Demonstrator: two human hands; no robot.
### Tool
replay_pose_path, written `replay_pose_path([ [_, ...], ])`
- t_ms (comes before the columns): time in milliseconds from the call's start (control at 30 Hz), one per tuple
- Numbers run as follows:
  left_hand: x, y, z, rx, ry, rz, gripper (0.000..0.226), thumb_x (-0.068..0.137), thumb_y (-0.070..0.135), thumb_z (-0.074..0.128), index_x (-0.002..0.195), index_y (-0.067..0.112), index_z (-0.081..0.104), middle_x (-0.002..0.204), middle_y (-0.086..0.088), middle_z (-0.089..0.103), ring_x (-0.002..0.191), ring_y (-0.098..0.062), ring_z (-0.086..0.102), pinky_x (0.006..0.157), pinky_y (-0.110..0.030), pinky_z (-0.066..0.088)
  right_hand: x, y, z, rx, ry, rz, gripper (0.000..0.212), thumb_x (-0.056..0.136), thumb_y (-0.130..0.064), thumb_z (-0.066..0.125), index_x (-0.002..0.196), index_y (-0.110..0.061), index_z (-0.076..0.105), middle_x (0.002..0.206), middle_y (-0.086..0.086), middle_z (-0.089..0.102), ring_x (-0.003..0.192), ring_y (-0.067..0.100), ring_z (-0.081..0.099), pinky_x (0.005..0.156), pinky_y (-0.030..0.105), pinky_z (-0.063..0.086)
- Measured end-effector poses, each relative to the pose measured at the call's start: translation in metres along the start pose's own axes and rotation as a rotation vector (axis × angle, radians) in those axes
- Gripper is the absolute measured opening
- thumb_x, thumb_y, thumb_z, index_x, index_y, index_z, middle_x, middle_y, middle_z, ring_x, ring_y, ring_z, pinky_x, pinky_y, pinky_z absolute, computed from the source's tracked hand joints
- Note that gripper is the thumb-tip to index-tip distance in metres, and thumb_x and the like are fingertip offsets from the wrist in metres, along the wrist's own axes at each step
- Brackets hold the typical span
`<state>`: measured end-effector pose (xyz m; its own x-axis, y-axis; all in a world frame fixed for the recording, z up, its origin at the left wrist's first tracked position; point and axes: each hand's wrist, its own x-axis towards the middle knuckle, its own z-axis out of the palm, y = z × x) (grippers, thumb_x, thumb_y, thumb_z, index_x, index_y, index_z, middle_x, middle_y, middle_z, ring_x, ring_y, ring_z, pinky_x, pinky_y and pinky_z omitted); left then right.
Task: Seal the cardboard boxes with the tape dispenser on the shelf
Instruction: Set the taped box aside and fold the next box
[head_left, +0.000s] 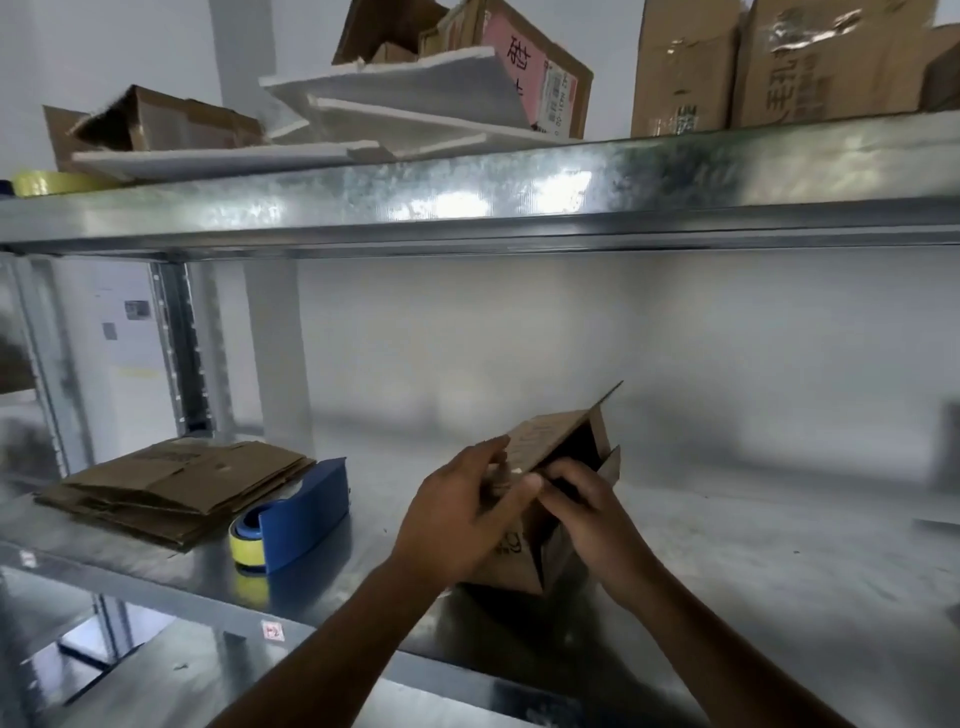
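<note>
A small brown cardboard box (558, 436) stands on the metal shelf (727, 551) at the middle, its top flaps partly raised. My left hand (462, 512) grips the box's near left flap. My right hand (587, 512) presses on a flap at the box's open top, fingers touching the left hand's. A blue tape dispenser (306, 512) with a yellow tape roll (247, 548) lies on the shelf to the left of my hands, untouched.
A stack of flattened cardboard boxes (171, 486) lies at the shelf's left, beside the dispenser. The upper shelf (467, 192) overhangs, carrying white foam boards (395, 98), cardboard boxes (779, 62) and a yellow tape roll (52, 182). A steel upright (176, 343) stands at the left.
</note>
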<state>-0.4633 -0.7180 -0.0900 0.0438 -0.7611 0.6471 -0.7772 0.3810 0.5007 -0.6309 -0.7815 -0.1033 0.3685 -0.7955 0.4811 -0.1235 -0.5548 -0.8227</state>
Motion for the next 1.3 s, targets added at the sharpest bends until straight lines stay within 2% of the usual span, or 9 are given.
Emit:
replay_pose_path([
  [133, 0.004, 0.004, -0.005, -0.041, 0.030, -0.082, 0.061, 0.090, 0.082, 0.025, 0.139, 0.048, 0.040, 0.117, 0.019, 0.067, 0.099, -0.002, 0.067, 0.085, -0.025, 0.058, 0.002, -0.002, -0.002, 0.070, -0.037, -0.022, 0.009, 0.102, -0.017, 0.057, 0.104, -0.017, 0.067, 0.119, 0.004, 0.063, 0.113, 0.018, 0.061, 0.100, 0.050, 0.051],
  [333, 0.018, 0.011, -0.018, -0.127, -0.028, -0.019, 0.057, 0.107, 0.051, 0.033, 0.147, 0.070, -0.004, 0.140, 0.030, 0.039, 0.101, 0.020, 0.055, 0.086, -0.007, 0.044, 0.023, -0.019, -0.023, 0.084, -0.129, -0.054, 0.019, 0.098, -0.015, 0.063, 0.099, -0.031, 0.073, 0.123, -0.009, 0.063, 0.114, 0.009, 0.062, 0.095, 0.030, 0.051],
  [467, 0.023, 0.004, -0.025, 0.017, 0.007, -0.005, 0.048, 0.108, 0.034, 0.036, 0.150, 0.055, 0.028, 0.149, 0.013, 0.035, 0.104, 0.025, 0.046, 0.086, -0.014, 0.041, 0.038, -0.029, -0.032, -0.017, -0.218, -0.057, 0.025, 0.094, -0.005, 0.063, 0.102, -0.025, 0.077, 0.139, -0.010, 0.053, 0.135, 0.014, 0.044, 0.111, 0.038, 0.041],
  [567, 0.022, -0.005, -0.031, 0.254, 0.027, -0.046, 0.035, 0.106, 0.035, 0.041, 0.134, 0.035, 0.061, 0.165, 0.004, 0.017, 0.135, -0.009, 0.041, 0.103, -0.034, 0.042, 0.041, -0.041, -0.036, -0.127, -0.324, -0.058, 0.039, 0.089, 0.004, 0.054, 0.100, -0.024, 0.078, 0.139, -0.014, 0.052, 0.137, 0.010, 0.037, 0.115, 0.040, 0.036],
  [667, 0.021, -0.012, -0.039, 0.555, -0.019, 0.112, 0.040, 0.102, 0.039, 0.037, 0.131, 0.038, 0.066, 0.167, 0.008, 0.018, 0.156, -0.026, 0.003, 0.120, -0.056, 0.020, 0.042, -0.049, -0.043, -0.121, -0.375, -0.038, 0.038, 0.088, 0.002, 0.051, 0.096, -0.022, 0.079, 0.137, -0.014, 0.052, 0.134, 0.005, 0.039, 0.114, 0.035, 0.037],
  [733, 0.024, -0.021, -0.044, 0.613, -0.131, 0.180, 0.048, 0.096, 0.039, 0.034, 0.135, 0.039, 0.062, 0.159, 0.007, 0.038, 0.156, -0.025, 0.011, 0.124, -0.058, 0.004, 0.042, -0.054, -0.051, -0.094, -0.369, -0.031, 0.033, 0.078, -0.014, 0.053, 0.097, -0.021, 0.079, 0.135, -0.012, 0.054, 0.126, 0.000, 0.046, 0.100, 0.021, 0.042],
  [933, 0.021, -0.038, -0.037, -0.008, -0.226, -0.059, 0.035, 0.106, 0.015, 0.049, 0.110, 0.044, 0.068, 0.123, 0.007, 0.064, 0.115, -0.014, 0.060, 0.105, -0.043, 0.046, 0.036, -0.035, -0.076, -0.262, -0.435, 0.015, 0.046, 0.077, -0.040, 0.049, 0.118, -0.048, 0.068, 0.125, -0.005, 0.058, 0.122, 0.011, 0.050, 0.104, 0.037, 0.044],
  [1167, 0.018, -0.014, -0.044, -0.336, -0.332, -0.136, 0.032, 0.110, 0.042, 0.034, 0.102, 0.019, 0.056, 0.093, 0.003, 0.060, 0.088, -0.011, 0.058, 0.093, -0.040, 0.048, 0.021, 0.006, -0.084, -0.401, -0.485, 0.126, 0.061, 0.083, -0.073, 0.042, 0.143, -0.066, 0.032, 0.158, -0.024, 0.025, 0.154, 0.021, 0.008, 0.123, 0.050, 0.017],
  [1300, 0.017, -0.003, -0.056, -0.437, -0.313, -0.230, 0.061, 0.100, 0.062, 0.035, 0.068, 0.023, 0.069, 0.118, 0.010, 0.074, 0.111, -0.001, 0.066, 0.100, -0.027, 0.040, 0.016, 0.019, -0.085, -0.370, -0.474, 0.115, 0.071, 0.086, -0.083, 0.036, 0.151, -0.062, 0.020, 0.165, -0.030, 0.003, 0.156, 0.021, -0.013, 0.125, 0.059, 0.001],
])
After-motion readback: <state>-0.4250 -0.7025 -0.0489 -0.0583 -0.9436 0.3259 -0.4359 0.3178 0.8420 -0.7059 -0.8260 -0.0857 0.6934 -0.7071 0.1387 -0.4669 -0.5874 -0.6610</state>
